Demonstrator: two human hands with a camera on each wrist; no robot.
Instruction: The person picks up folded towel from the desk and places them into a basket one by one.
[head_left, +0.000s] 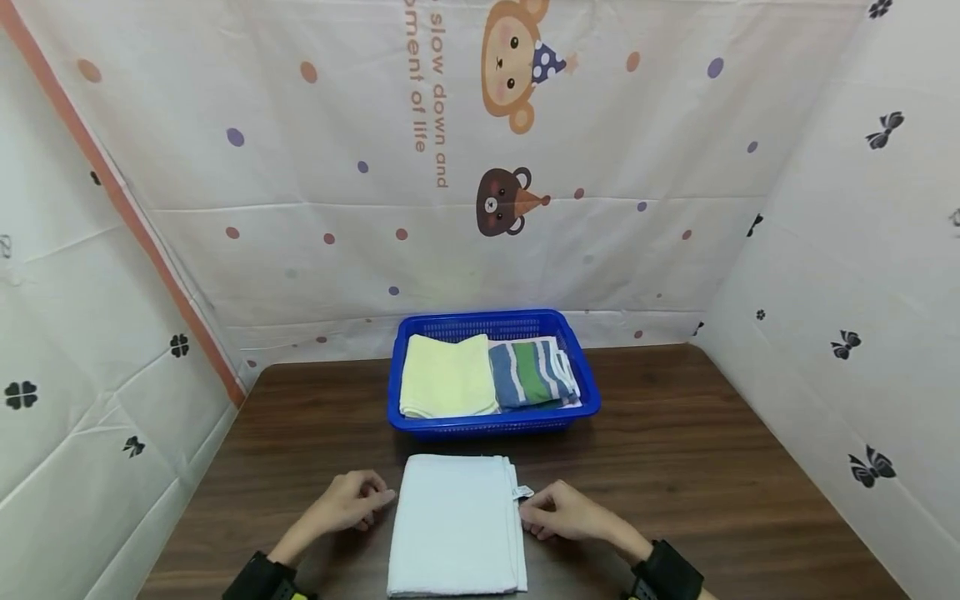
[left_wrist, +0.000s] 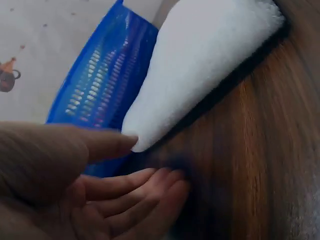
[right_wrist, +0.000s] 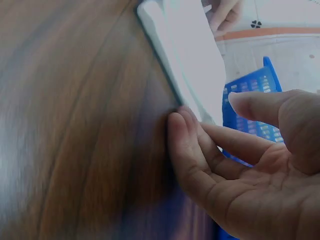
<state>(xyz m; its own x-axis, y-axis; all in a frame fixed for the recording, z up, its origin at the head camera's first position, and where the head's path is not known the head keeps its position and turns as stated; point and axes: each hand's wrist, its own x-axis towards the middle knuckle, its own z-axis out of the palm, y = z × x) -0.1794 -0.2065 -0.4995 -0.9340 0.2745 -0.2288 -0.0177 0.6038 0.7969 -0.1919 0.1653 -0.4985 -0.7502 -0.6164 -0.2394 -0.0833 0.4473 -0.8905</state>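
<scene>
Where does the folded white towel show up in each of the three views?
Head: white towel bottom centre, lying between both hands.
Left wrist: upper middle to right, its corner at the thumb tip.
Right wrist: top centre, its edge at the fingertips.
Shared landmark: blue basket.

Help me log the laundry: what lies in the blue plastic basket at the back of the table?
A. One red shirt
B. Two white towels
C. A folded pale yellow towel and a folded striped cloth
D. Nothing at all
C: the blue plastic basket holds a folded pale yellow towel on the left beside a folded blue, green and white striped cloth.
</scene>
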